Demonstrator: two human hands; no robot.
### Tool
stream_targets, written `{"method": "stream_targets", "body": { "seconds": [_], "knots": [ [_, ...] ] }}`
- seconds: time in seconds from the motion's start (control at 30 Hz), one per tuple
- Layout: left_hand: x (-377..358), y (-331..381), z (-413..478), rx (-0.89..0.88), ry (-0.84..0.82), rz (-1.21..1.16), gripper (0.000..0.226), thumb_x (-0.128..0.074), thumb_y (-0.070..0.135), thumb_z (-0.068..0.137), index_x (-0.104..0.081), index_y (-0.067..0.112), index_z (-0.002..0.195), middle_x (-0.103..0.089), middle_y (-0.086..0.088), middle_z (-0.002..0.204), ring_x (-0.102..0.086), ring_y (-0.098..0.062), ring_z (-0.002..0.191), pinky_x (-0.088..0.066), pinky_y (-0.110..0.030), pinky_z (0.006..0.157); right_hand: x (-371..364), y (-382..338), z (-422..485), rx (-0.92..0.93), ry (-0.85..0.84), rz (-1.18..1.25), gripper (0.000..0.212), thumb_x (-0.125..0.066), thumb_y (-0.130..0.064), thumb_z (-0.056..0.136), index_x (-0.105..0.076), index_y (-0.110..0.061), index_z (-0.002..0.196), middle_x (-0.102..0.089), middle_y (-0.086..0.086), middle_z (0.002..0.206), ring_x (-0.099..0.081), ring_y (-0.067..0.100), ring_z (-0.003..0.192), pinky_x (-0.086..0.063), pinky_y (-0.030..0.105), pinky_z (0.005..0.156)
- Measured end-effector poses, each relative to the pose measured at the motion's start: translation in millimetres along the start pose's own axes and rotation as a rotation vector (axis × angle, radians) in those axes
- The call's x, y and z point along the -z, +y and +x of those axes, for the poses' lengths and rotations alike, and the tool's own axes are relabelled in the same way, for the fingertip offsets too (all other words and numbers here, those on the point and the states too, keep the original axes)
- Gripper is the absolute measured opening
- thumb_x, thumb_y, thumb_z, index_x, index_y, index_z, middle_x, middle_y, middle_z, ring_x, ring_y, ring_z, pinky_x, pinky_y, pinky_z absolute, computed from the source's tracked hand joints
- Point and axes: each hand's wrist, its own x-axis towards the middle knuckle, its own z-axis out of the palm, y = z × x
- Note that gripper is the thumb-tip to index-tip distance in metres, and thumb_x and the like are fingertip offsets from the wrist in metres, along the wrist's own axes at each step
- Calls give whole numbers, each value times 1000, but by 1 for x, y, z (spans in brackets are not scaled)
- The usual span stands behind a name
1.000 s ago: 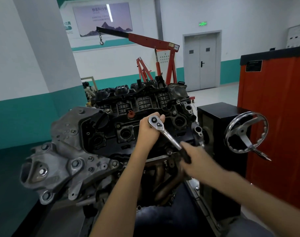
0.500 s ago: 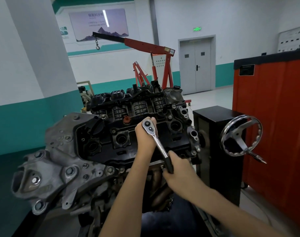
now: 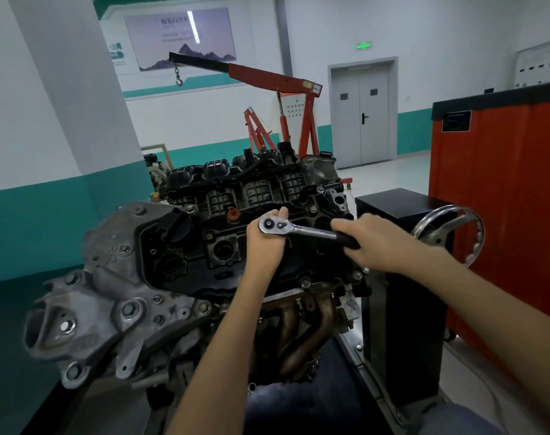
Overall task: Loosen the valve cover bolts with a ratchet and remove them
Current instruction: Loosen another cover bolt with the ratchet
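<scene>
Centrally, ratchet (image 3: 301, 229) lies across black valve cover (image 3: 198, 246), handle pointing right; left hand (image 3: 264, 243) curls round its head; right hand (image 3: 383, 243) grips the black handle.

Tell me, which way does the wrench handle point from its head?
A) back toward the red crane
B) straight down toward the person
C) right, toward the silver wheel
C: the wrench runs from the left hand rightward to the right hand, toward the silver wheel.
</scene>
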Motion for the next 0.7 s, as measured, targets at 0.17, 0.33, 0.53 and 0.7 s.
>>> {"method": "stream_targets", "body": {
  "seconds": [0.17, 0.33, 0.53, 0.7],
  "knots": [
    [-20, 1, -2, -11, 191, -73, 49, -51, 13, 101, -26, 17, 59, -23, 3, 55, -20, -6, 52, -23, -21, 53, -72, -84, -51, -269, 67, 667, 29, -60, -6, 80, -40, -25, 71, -49, -4, 60, -47, 5, 49, -38, 14, 46],
    [-16, -1, -3, -36, 164, -15, 49, -51, 13, 101, -25, 18, 60, -22, 4, 56, -20, -8, 54, -21, -23, 53, -80, -103, -49, -289, 77, 751, 25, -58, -1, 81, -44, -22, 76, -51, -2, 63, -49, 4, 49, -38, 11, 45],
    [8, -4, 8, 13, -188, 172, 57, -60, 16, 95, -31, 27, 47, -31, 12, 45, -28, -5, 48, -26, -23, 53, -8, -3, -14, -41, -127, 88, 20, -60, -13, 87, -55, -19, 105, -56, -1, 77, -59, 16, 66, -50, 28, 62],
    [0, 1, 2, 24, -66, 76, 48, -54, 12, 99, -34, 19, 56, -32, 8, 53, -29, -3, 49, -29, -19, 55, 23, 8, 12, 20, -111, -105, 18, -60, -16, 90, -45, -27, 92, -48, -10, 68, -53, 9, 60, -39, 22, 57]
  ]
}}
